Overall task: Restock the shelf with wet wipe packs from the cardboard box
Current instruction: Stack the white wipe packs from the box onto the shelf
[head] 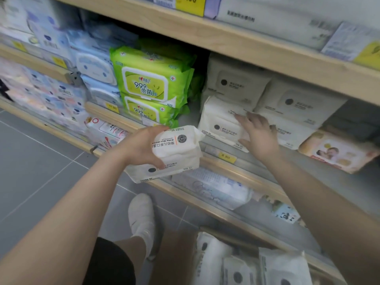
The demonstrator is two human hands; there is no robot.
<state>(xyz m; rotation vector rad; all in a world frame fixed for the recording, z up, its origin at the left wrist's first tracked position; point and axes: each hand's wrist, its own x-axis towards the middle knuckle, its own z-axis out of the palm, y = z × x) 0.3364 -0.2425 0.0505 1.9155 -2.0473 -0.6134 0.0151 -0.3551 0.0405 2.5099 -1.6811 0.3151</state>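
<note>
My left hand [141, 147] grips two stacked white wet wipe packs [174, 153] in front of the wooden shelf edge [222, 163]. My right hand [257, 134] lies with spread fingers against a white wipe pack [220, 122] that stands on the shelf; more white packs [292, 103] are stacked behind and beside it. At the bottom, the cardboard box [176, 249] holds several more white packs [242, 268].
Green wipe packs [150, 83] stand left of a dark gap on the shelf. Blue and white packs [94, 64] fill the left. A baby-print pack [337, 153] lies at the right. A yellow price tag [226, 157] sits on the edge. My white shoe [141, 219] is on the grey floor.
</note>
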